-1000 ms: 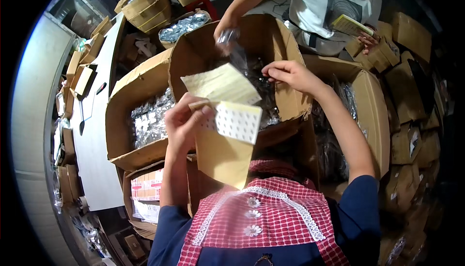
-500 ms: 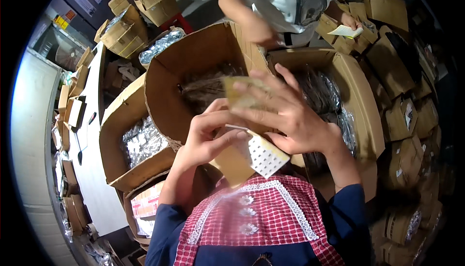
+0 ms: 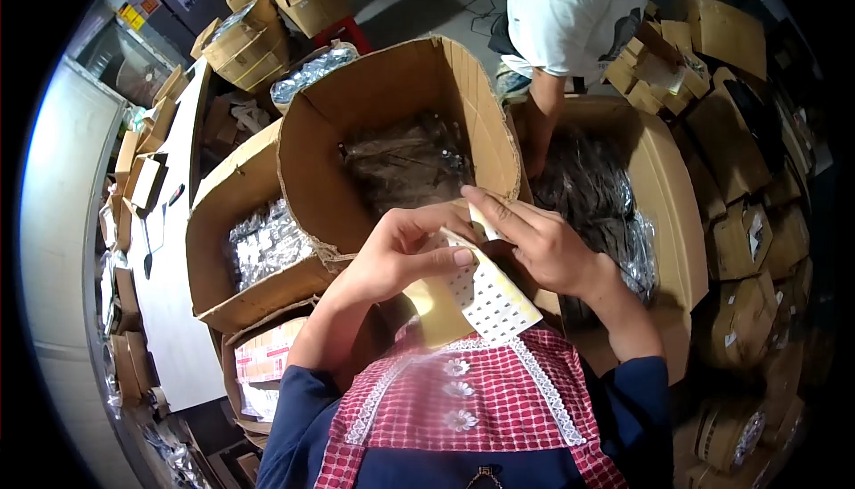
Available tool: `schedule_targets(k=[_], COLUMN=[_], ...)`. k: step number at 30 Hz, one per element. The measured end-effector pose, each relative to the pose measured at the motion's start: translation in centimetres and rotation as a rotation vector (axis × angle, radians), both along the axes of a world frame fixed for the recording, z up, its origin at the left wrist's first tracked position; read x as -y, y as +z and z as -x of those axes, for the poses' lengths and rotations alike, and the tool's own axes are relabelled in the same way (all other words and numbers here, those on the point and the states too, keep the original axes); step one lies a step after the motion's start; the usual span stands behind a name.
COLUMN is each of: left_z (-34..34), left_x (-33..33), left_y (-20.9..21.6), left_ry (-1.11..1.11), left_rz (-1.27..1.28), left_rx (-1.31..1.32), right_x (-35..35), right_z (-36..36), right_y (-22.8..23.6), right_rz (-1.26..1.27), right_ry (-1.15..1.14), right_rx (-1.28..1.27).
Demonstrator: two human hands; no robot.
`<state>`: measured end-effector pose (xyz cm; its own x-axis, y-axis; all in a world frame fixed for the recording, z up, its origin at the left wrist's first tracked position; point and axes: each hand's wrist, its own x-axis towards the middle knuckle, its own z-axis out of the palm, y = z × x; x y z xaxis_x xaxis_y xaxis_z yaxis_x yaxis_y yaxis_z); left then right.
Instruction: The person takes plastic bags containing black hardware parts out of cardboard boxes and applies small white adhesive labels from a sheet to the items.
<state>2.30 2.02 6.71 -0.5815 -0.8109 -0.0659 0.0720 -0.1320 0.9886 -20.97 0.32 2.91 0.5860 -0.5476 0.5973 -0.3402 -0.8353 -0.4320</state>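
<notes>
In front of my chest, my left hand pinches a white sheet of small dark-marked stickers with yellowish edges, thumb on top. A plain yellowish sheet hangs beside it under the same hand. My right hand is closed at the far edge of the stickers, its fingers on a narrow pale strip; how this strip joins the sheet is partly hidden by the fingers. Just beyond my hands stands a tall carton holding dark items in clear plastic bags.
An open carton of bagged dark items is at the right; a person in a white shirt reaches into it. At the left sit a carton of clear-bagged pieces and a long white table. Many cartons pile up far right.
My right hand has come down and nearer to me, from open and blurred over the sheet to closed at its edge. The other person has leaned over and put an arm into the right carton.
</notes>
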Motion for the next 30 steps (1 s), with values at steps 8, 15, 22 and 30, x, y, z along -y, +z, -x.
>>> schedule_targets(k=[8,15,22,30], left_z=[0.0,-0.1,-0.4,-0.4], left_x=[0.0,0.4,1.2,1.2], left_y=[-0.7,-1.2,-1.9,-2.3], left_ry=[0.157,0.261,0.316,0.194], left_rz=[0.016,0.056,0.239,0.225], left_rx=[0.065,0.086,0.063,0.026], right_x=[-0.7,0.1,0.7,0.5], right_z=[-1.0,-0.2,-0.2,-0.8], right_y=[1.2,1.7,0.6,1.5], right_rz=[0.47,-0.089,-0.088,-0.017], right_ry=[-0.352,-0.014,-0.077,-0.145], right_rx=[-0.363,0.084,0.116,0.042])
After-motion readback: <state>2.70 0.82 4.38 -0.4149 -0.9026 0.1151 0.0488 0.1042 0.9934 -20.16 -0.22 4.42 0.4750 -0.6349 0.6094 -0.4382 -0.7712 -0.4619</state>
